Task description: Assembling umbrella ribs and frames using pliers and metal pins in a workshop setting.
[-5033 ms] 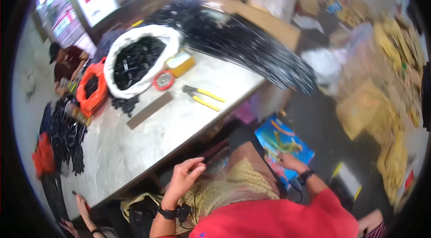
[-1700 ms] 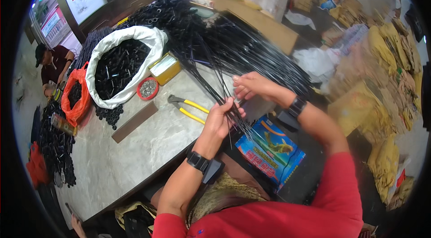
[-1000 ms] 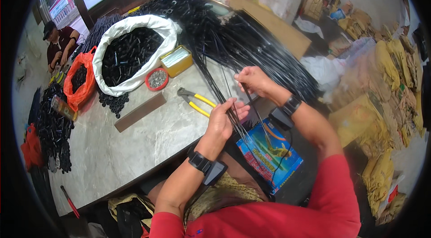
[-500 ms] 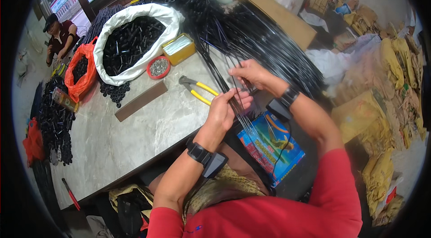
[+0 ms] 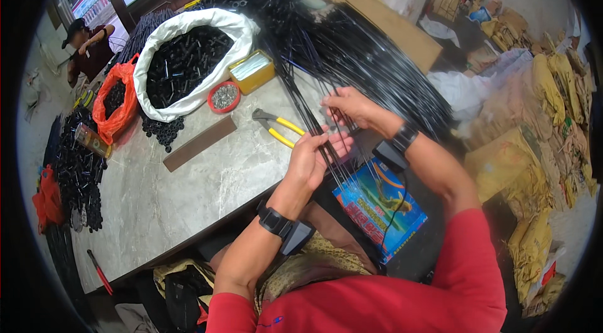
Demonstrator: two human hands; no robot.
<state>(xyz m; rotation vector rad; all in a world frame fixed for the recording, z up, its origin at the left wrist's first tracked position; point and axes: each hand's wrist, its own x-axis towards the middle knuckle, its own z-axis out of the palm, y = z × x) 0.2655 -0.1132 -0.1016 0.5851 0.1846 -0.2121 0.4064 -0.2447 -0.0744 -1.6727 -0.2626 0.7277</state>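
A small bundle of thin black rods [image 5: 300, 104] slants from the table top down past the table's near edge. My left hand [image 5: 315, 156] holds the bundle, thumb over it and the other fingers partly spread beneath. My right hand [image 5: 352, 107] is just above and to the right, thumb and forefinger closed on a few similar rods. The lower rod ends hang over a blue printed packet [image 5: 384, 214]. Beside my left hand, cutting pliers with yellow handles [image 5: 289, 125] lie on the table. To the right spreads a large pile of long black rods [image 5: 389, 60].
On the grey table [image 5: 144, 207] stand a white sack [image 5: 141, 85] of black parts, a red bag [image 5: 103, 107], a red dish [image 5: 224, 97] of small metal pieces and a yellow tin [image 5: 257, 82]. A brown bar [image 5: 200, 143] lies nearby. Another person [image 5: 94, 50] sits far left.
My hands stay in nearly the same place, with the rods shifting slightly between them. The person at the far left has raised an arm toward the head.
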